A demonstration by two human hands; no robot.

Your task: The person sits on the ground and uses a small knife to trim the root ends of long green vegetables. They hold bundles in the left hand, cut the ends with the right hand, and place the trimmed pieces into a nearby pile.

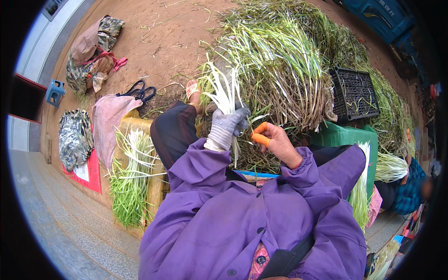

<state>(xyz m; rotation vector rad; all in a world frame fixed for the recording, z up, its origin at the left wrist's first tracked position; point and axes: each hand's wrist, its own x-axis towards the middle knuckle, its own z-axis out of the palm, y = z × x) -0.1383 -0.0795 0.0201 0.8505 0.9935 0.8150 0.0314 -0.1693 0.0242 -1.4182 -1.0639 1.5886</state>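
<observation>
My left hand (228, 124), in a grey knit glove, is closed around a small bunch of pale allium stalks (224, 92). Their white ends fan out above the fist, and a few thin strands hang below it. Just to the right is my right hand (278, 140), bare except for orange finger covers on the thumb and a finger. Those two fingertips pinch a thin greenish strip of leaf (252, 125). Beyond both hands lies a big heap of unpeeled stalks (276, 70) with brown, dirty lower ends and green tops.
Cleaned stalks (134, 168) rest on a yellow package (157, 140) at left; more stalks (361, 182) lie against a green covered block (350, 138) at right. A black plastic crate (355, 92) stands by the heap. A person in a checked sleeve (409, 190) holds stalks at far right. A blue stool (55, 92) stands far left.
</observation>
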